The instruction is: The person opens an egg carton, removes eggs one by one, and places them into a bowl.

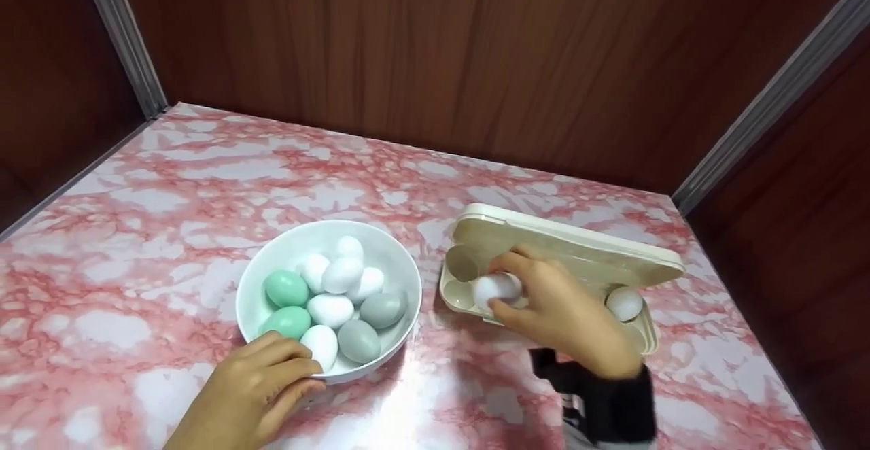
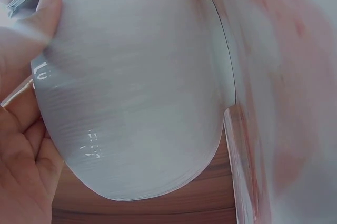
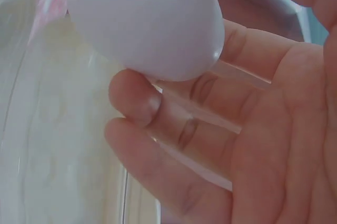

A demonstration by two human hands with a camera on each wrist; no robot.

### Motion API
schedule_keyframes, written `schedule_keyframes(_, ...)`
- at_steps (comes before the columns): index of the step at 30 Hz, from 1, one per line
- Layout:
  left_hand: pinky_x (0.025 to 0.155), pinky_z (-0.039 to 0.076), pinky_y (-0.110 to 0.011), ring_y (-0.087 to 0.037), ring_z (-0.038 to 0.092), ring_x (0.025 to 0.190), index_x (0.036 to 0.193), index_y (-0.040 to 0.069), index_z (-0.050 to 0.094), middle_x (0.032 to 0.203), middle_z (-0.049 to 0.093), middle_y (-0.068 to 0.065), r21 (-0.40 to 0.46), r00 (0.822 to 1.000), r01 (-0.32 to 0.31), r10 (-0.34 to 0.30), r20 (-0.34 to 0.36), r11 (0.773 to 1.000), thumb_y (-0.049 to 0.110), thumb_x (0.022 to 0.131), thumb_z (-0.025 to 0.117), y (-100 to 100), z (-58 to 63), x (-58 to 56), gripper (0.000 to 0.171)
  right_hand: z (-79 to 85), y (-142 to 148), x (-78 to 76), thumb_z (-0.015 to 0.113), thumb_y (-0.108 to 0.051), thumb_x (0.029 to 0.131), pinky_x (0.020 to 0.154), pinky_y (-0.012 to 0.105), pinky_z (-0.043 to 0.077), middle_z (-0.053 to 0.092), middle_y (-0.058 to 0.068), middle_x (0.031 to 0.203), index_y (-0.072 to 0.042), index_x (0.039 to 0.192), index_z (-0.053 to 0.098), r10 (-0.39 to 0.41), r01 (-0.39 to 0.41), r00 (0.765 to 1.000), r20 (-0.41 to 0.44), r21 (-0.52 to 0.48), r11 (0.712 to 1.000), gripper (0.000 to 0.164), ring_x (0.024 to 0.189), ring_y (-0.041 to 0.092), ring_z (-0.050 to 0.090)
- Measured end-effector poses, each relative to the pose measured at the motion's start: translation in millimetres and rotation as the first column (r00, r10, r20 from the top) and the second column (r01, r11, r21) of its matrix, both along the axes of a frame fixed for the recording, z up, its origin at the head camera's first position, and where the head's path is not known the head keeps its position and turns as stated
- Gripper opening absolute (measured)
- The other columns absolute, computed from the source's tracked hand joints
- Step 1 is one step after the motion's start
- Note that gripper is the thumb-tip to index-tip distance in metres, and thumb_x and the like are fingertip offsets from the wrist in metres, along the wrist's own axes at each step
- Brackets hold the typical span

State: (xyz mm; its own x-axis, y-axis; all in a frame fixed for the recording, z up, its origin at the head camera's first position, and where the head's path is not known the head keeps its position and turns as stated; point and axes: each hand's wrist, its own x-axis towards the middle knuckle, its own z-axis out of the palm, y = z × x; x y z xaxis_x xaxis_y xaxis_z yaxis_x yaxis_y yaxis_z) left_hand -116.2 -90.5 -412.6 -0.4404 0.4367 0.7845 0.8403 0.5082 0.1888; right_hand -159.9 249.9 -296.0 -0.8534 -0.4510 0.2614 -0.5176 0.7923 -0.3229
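Note:
With fingers over the near rim and the thumb outside, my left hand (image 1: 248, 385) grips a white bowl (image 1: 401, 249). The bowl's outer wall (image 2: 137, 87) fills much of the left wrist view. Inside lie two mint-green eggs (image 1: 287, 288), two grey eggs (image 1: 382, 310) and several white eggs (image 1: 331, 310). My right hand (image 1: 557, 307) holds a white egg (image 1: 488, 290) between thumb and fingers, over the left part of a cream egg carton (image 1: 578, 232) with its lid raised. Another white egg (image 1: 624, 303) sits in the carton's right part. My right hand hides the carton's middle.
Both the bowl and carton stand on a red-and-white marbled table (image 1: 136, 260). A dark brown wood-look panel (image 1: 421, 56) rises behind it, with more panels at both sides. Grey metal posts (image 1: 768, 96) mark the corners.

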Motion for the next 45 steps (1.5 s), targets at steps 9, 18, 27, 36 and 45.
schedule_keyframes(9,0.075,0.046,-0.014,-0.004,0.056,0.079,0.081,0.018,0.072,0.084,0.064,0.011,0.001,1.000,0.008,-0.008,-0.006,1.000,0.041,0.101,0.055,2,0.0,-1.3,0.034,26.7,-58,-24.8,0.072,-0.015,0.083,0.084,0.030,0.054,0.065,0.001,0.107,-0.009,0.111,0.069,0.213,-0.223,0.965,0.150,0.051,0.973,0.029,0.092,0.013,0.061)
schedule_keyframes(18,0.073,0.045,-0.017,-0.008,0.055,0.078,0.082,0.018,0.071,0.084,0.064,0.009,0.046,0.999,0.043,-0.042,-0.009,0.998,0.031,0.092,0.070,0,-3.1,-2.0,0.016,28.9,-124,-54.4,0.072,-0.014,0.086,0.081,0.027,0.049,0.067,0.003,0.104,-0.007,0.113,0.069,0.270,-0.371,0.879,0.394,0.206,0.905,0.028,0.088,0.014,0.057)
schedule_keyframes(27,0.075,0.045,-0.015,-0.005,0.056,0.081,0.082,0.019,0.072,0.085,0.065,0.011,0.027,0.999,0.036,-0.036,0.002,0.999,0.034,0.096,0.065,0,-0.9,-1.7,0.022,20.5,-152,-60.7,0.075,-0.017,0.088,0.074,0.022,0.044,0.067,0.003,0.111,-0.007,0.111,0.069,0.173,-0.387,0.858,0.483,0.388,0.836,0.026,0.088,0.011,0.054)
schedule_keyframes(36,0.076,0.046,-0.015,-0.004,0.056,0.082,0.083,0.019,0.072,0.086,0.065,0.011,0.016,0.999,0.035,-0.035,0.007,0.999,0.034,0.096,0.066,-1,-1.7,-3.2,0.021,7.0,-152,-56.7,0.075,-0.021,0.089,0.077,0.023,0.046,0.066,0.005,0.109,-0.007,0.117,0.058,0.158,-0.342,0.892,0.424,0.403,0.849,0.035,0.088,0.013,0.055)
schedule_keyframes(45,0.076,0.045,-0.015,-0.003,0.055,0.082,0.083,0.020,0.071,0.086,0.064,0.012,0.010,0.999,0.036,-0.036,-0.002,0.999,0.033,0.094,0.068,-2,-0.6,-2.5,0.018,27.3,-101,-38.6,0.067,-0.022,0.096,0.091,0.035,0.054,0.066,0.008,0.120,-0.008,0.125,0.060,0.266,-0.345,0.910,0.319,0.222,0.912,0.033,0.107,0.021,0.064)
